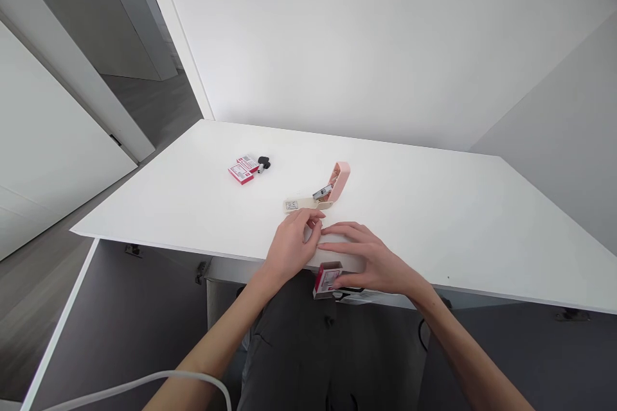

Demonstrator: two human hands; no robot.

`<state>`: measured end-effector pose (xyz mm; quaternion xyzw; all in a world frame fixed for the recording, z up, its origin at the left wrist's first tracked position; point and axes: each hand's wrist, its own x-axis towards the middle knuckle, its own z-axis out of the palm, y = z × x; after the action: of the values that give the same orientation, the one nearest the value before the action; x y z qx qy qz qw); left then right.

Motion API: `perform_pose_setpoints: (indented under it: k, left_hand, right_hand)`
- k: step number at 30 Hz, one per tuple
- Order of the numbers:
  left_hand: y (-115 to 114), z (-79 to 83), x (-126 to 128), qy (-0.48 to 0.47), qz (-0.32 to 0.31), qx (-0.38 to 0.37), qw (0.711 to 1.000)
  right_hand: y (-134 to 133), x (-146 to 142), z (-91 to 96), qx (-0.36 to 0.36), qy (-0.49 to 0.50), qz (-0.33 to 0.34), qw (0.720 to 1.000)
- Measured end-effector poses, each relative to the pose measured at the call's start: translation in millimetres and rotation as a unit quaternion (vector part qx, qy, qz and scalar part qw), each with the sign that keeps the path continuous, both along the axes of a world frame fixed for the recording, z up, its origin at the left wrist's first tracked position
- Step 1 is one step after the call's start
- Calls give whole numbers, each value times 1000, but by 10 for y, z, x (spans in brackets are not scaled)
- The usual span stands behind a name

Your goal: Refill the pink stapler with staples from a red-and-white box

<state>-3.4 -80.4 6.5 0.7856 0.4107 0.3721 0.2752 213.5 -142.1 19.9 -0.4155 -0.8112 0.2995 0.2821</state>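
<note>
My left hand (295, 239) rests at the table's front edge, its fingers curled and thumb tip close to the index finger. Whatever is between those fingertips, if anything, is too small to make out. Close by on the right, my right hand (369, 258) reaches toward it with the index and middle fingers extended. The right thumb presses a small red-and-white staple box (326, 280), which is tilted just past the table edge with its top end open. Just beyond my hands lies a pink-and-cream stapler (337, 181), opened wide, with its metal magazine (322, 192) showing.
Two red-and-white boxes (241, 173) lie at the back left of the white table (457, 218). Beside them sits a small black-and-silver object (263, 164). A white cable (144, 380) crosses the lower left, over my left forearm.
</note>
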Motion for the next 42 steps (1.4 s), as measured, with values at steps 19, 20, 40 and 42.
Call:
perform_pose_setpoints:
  k: [19,20,40,42]
  left_hand:
    - [-24,179,5,-20,-26,-83,996]
    - [-33,192,5,-10,-32,-85,996]
    - [502,386,-106,194,-10,214,957]
    - [630,459,-123,248,-44,239,938]
  right_hand:
    - [15,38,-24,-124,232,-219,940]
    - [17,36,-23,-126,242,-221,936]
    - [54,43,-72,-151,316,-215,912]
    - [58,40,-65,-154,320,-214,910]
